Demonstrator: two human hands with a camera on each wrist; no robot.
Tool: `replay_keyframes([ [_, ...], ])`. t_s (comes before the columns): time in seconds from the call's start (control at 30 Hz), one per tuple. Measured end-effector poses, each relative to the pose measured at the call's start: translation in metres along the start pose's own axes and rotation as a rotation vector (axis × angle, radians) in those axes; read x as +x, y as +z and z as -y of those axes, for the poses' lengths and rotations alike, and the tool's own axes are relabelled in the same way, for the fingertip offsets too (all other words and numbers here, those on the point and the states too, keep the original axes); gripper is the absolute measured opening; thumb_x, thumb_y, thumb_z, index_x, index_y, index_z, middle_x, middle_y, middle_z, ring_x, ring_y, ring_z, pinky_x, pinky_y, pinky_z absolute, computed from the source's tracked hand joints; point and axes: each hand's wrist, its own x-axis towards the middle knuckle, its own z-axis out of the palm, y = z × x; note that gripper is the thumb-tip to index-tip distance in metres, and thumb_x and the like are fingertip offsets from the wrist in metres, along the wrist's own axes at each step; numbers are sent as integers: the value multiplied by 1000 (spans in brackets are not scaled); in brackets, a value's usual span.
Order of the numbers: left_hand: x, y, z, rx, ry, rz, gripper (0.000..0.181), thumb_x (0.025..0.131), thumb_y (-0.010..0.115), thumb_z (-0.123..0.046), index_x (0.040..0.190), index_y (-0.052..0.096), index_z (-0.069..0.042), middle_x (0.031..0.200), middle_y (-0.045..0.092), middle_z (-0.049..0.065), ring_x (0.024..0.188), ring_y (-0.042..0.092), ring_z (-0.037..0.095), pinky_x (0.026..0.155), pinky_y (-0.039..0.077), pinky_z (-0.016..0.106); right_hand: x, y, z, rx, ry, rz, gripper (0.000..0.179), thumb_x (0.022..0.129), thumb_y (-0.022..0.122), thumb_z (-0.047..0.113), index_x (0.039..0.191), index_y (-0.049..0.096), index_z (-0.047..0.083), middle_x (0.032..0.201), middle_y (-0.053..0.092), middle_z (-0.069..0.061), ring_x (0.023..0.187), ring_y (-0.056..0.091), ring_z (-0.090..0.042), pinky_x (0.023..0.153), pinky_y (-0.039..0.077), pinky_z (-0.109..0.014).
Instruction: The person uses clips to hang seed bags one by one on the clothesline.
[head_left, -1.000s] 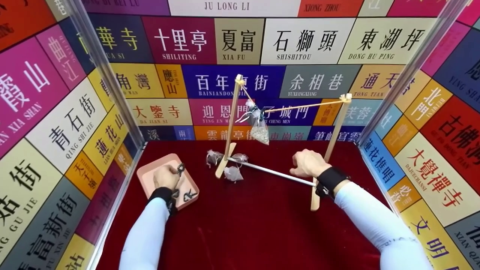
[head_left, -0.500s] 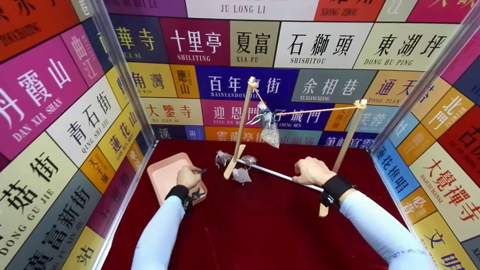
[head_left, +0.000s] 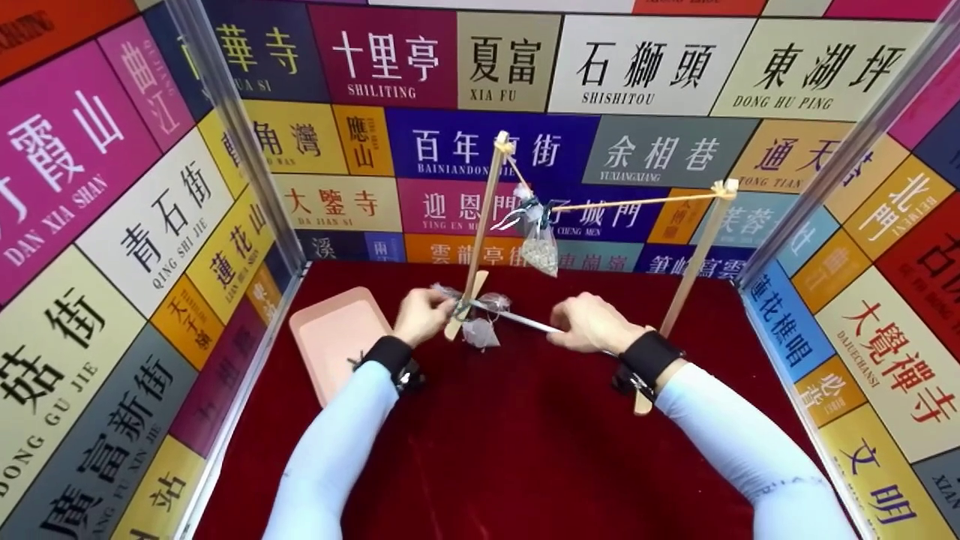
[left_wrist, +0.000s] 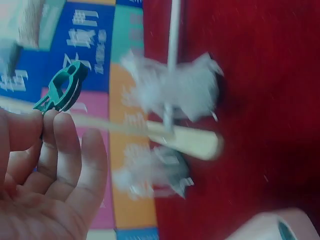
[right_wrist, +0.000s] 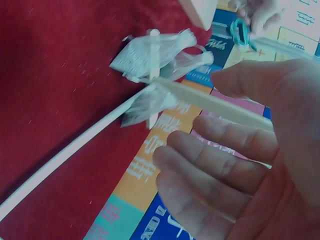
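My left hand (head_left: pixel 422 318) pinches a green spring clip (left_wrist: pixel 65 87) between thumb and fingertips, near the left wooden post (head_left: pixel 486 217). Around that post's foot lie several small mesh pouches (head_left: pixel 480 333) with pale filling. My right hand (head_left: pixel 592 322) hovers by the white rod (head_left: pixel 525 321), which runs between the two posts. Its fingers (right_wrist: pixel 210 155) are loosely bent and hold nothing. Another mesh pouch (head_left: pixel 540 251) hangs from the cord (head_left: pixel 637 202) strung between the post tops, with a dark green clip (head_left: pixel 534 206) at its neck.
A pink tray (head_left: pixel 330 315) stands left of the frame; a dark clip (head_left: pixel 357 363) shows in it, partly behind my left wrist. The right post (head_left: pixel 694 262) rises beyond my right hand. Printed panels (head_left: pixel 645 64) enclose the red cloth (head_left: pixel 517 450) at the back and sides.
My left hand has left the tray and moved right to the left post, bringing the clip along. My right hand has shifted slightly left. The head view has also shifted.
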Motion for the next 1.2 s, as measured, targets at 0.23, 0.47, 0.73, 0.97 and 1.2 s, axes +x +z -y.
replay_keyframes([
  [0.23, 3, 26, -36, 13, 116, 141, 24, 111, 69, -18, 120, 84, -2, 111, 86, 18, 87, 79, 25, 83, 66, 35, 17, 3, 17, 166, -57, -100, 30, 98, 82, 30, 112, 84, 4, 95, 87, -9, 86, 81, -27, 85, 66, -48],
  [0.47, 2, 44, -58, -11, 238, 297, 20, 112, 67, -16, 109, 82, -3, 97, 81, 19, 79, 78, 27, 73, 61, 27, 27, 6, 26, 434, -3, -123, 34, 102, 80, 18, 130, 80, 0, 100, 87, -17, 79, 83, -25, 70, 62, -26],
  [0.73, -3, 59, -62, -462, -57, 383, 28, 110, 70, -11, 134, 71, 2, 114, 83, 21, 78, 78, 14, 74, 71, 34, 24, 13, 25, 536, 65, -260, 12, 100, 86, 16, 106, 88, 6, 95, 88, -13, 72, 83, -22, 61, 57, -15],
  [0.97, -1, 60, -57, -593, -233, 433, 28, 111, 69, -13, 135, 75, 0, 98, 75, 1, 79, 73, 11, 74, 66, 28, 20, 20, 17, 666, 25, -207, 37, 98, 83, 4, 134, 77, -2, 101, 86, -21, 85, 84, -41, 69, 66, -24],
  [1.2, -2, 59, -47, -452, -165, 625, 31, 113, 62, -10, 140, 73, 1, 97, 71, -1, 79, 65, 13, 64, 53, 24, 13, 22, 5, 360, -201, -103, 36, 92, 91, 15, 125, 84, 5, 96, 88, -9, 83, 84, -21, 75, 68, -31],
])
